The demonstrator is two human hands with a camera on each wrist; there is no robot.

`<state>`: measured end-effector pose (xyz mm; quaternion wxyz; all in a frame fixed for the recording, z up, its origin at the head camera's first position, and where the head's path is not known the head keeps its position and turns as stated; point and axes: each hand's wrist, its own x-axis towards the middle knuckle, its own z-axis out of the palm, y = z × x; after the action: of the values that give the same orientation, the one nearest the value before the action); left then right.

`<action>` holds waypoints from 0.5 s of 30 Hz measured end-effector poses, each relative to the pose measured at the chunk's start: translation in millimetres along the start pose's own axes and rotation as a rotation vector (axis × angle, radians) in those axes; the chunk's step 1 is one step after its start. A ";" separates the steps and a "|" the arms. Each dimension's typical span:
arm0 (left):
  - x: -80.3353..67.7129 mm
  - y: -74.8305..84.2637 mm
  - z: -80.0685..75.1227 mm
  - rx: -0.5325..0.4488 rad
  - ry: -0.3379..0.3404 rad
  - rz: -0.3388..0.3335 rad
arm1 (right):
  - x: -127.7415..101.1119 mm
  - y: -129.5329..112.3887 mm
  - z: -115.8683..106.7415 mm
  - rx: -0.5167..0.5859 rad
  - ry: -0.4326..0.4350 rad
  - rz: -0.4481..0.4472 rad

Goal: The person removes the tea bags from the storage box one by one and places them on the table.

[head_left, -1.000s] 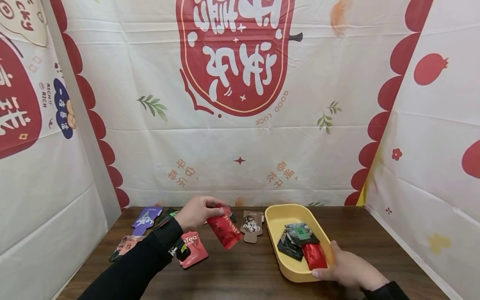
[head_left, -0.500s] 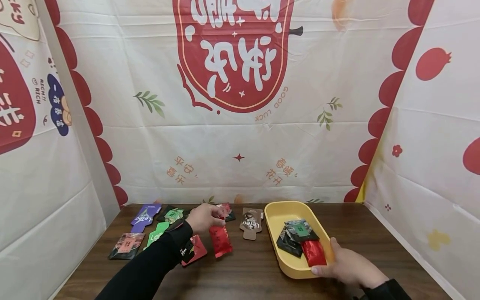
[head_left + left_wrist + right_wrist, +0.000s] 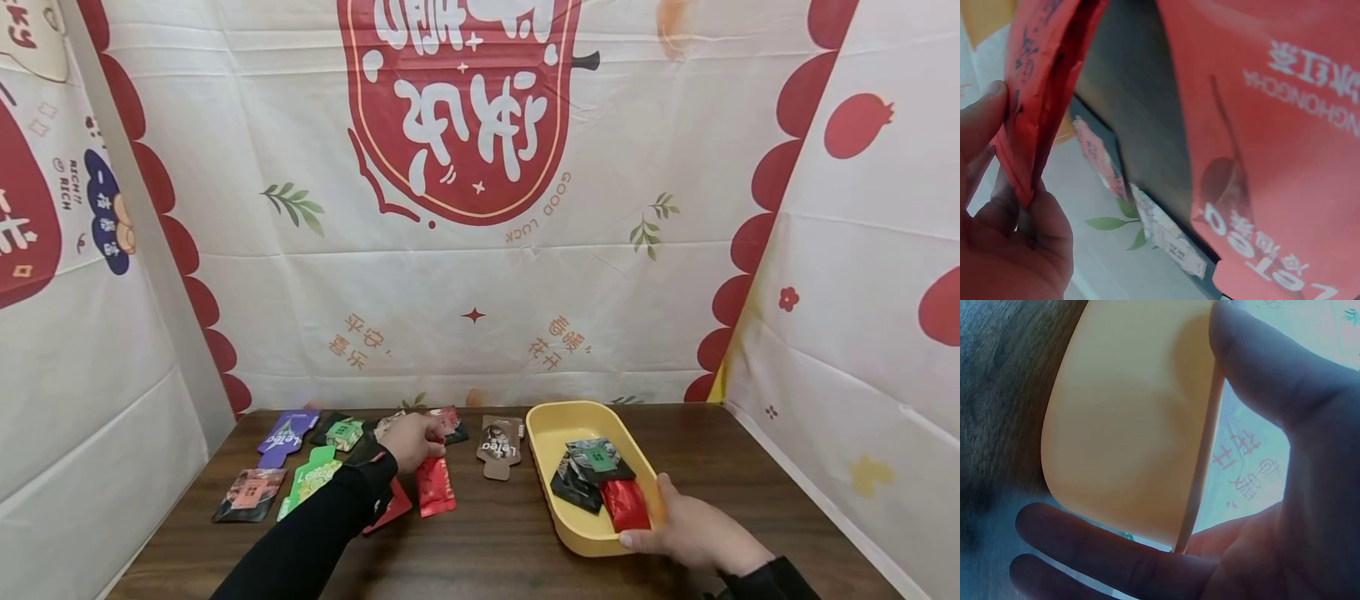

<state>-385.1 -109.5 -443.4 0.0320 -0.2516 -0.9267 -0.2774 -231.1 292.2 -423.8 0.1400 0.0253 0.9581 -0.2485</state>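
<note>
My left hand [image 3: 412, 443] pinches the upper end of a red foil sachet [image 3: 435, 487] over the table's middle. In the left wrist view its thumb and fingertips grip one end of that sachet. A pink-red LeTea sachet [image 3: 1272, 125] lies close by, partly hidden by the hand in the head view. At the right, my right hand [image 3: 697, 529] grips the near right rim of a yellow tray [image 3: 588, 546], thumb on the rim and fingers outside. Inside the tray lie black sachets [image 3: 600, 458], one with a green label, and another red foil sachet [image 3: 625, 504].
On the left of the table [image 3: 480, 558] lie a purple sachet [image 3: 288, 433], a green one [image 3: 311, 475] and a black one with a pink label [image 3: 249, 494]. A brown sachet [image 3: 499, 442] sits left of the tray. Printed cloth walls [image 3: 480, 283] surround the table.
My left hand has carried the red sachet slightly left and turned it nearer to upright, beside the pink-red one. My right hand keeps its grip on the tray.
</note>
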 end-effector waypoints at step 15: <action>6.9 -14.3 10.3 0.142 -0.046 -0.020 | -1.4 -0.8 -0.2 -0.003 0.014 -0.014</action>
<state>-397.3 -111.2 -457.9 0.0259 -0.2458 -0.9469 -0.2055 -229.8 291.6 -422.9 0.1317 0.0204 0.9595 -0.2481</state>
